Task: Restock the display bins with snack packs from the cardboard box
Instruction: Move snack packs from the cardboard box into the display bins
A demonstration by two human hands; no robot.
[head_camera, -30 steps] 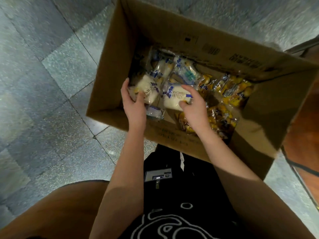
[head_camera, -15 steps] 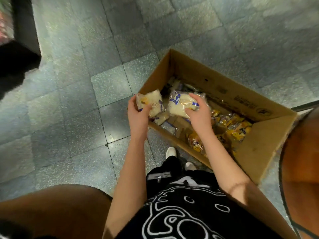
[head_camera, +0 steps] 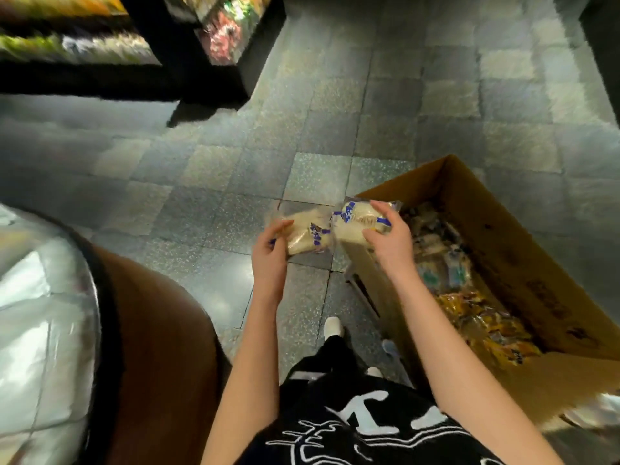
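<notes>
Clasping clear-film pale bread pack (head_camera: 303, 234) in left hand (head_camera: 270, 260), twin pack (head_camera: 355, 223) in right hand (head_camera: 391, 245); probably light, squashy, slick: best held broadly.

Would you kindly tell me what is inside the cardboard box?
The cardboard box holds pale packs at the far end, blue-green packs in the middle, yellow packs nearest. They cover its floor; the right hand and its held pack hide its left end.
</notes>
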